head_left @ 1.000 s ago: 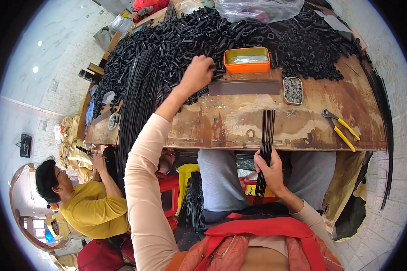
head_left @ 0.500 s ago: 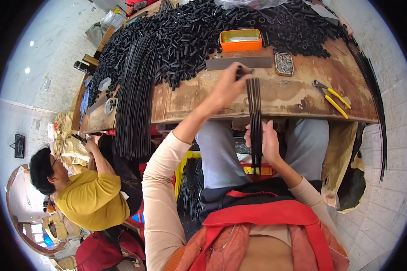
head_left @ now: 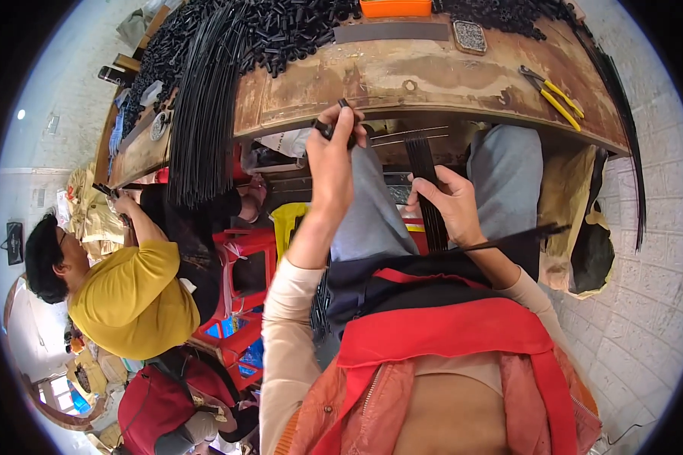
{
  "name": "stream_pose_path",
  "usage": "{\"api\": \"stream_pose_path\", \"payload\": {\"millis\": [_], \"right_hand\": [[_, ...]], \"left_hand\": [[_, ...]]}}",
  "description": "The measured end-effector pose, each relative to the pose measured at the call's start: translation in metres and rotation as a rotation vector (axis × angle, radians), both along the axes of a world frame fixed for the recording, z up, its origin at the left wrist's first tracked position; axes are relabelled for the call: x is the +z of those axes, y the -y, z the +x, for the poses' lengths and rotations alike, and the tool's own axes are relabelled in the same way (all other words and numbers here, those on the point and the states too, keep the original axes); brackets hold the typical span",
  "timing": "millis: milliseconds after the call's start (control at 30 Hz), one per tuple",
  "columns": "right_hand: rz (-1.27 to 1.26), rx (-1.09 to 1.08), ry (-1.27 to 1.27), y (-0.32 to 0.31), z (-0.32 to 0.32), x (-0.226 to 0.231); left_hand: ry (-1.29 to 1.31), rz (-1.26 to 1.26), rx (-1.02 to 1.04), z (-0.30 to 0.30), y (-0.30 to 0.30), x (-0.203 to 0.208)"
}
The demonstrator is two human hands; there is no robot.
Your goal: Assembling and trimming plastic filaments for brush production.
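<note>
My left hand (head_left: 332, 163) is closed on small black tubular pieces (head_left: 324, 129), raised just off the table's near edge. One short piece sticks up between its thumb and fingers. My right hand (head_left: 449, 203) grips a flat bundle of thin black rods (head_left: 420, 155) over my lap, its thumb lying across them. Two thin rods (head_left: 425, 135) cross the bundle's upper end sideways, reaching toward my left hand. By my right wrist, more dark rods (head_left: 520, 237) jut out to the right.
A wooden table (head_left: 303, 91) bears a heap of black tubular pieces (head_left: 288, 34), long black rods (head_left: 205, 114) overhanging its edge, an orange tin (head_left: 395, 7), a small tray of metal bits (head_left: 470, 36) and yellow-handled pliers (head_left: 558, 98). A person in yellow (head_left: 129, 296) works at left.
My left hand has moved left and back from the rods' upper end, off the table. The bundle now tilts, with two rods lying across its top. My view has shifted.
</note>
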State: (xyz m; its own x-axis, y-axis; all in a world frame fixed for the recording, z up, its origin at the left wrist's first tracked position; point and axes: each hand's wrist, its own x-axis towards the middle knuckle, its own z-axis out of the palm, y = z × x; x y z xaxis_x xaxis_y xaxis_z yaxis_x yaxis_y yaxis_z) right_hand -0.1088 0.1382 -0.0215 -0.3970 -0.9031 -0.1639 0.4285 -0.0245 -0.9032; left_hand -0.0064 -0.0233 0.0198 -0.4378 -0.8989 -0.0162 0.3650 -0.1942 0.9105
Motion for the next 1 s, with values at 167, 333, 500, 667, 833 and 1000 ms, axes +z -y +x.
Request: {"api": "stream_pose_path", "payload": {"millis": [167,333,500,667,833,1000], "right_hand": [[0.06,0.005,-0.015,-0.004,0.006,0.007],[0.103,0.003,-0.012,0.0,0.006,0.005],[0.108,0.011,-0.004,0.007,0.001,0.003],[0.112,0.017,0.032,0.009,-0.001,0.0],[0.082,-0.002,0.097,0.009,-0.001,0.006],[0.052,0.012,0.067,0.008,-0.002,0.004]], "left_hand": [[-0.025,-0.046,0.161,-0.012,-0.02,-0.014],[-0.026,-0.117,0.26,-0.028,-0.022,-0.02],[-0.016,-0.082,0.257,-0.032,-0.019,-0.022],[-0.192,0.27,-0.056,-0.013,-0.005,-0.032],[-0.189,0.397,-0.256,0.006,-0.016,-0.027],[-0.204,0.367,-0.235,0.005,-0.019,-0.018]]}}
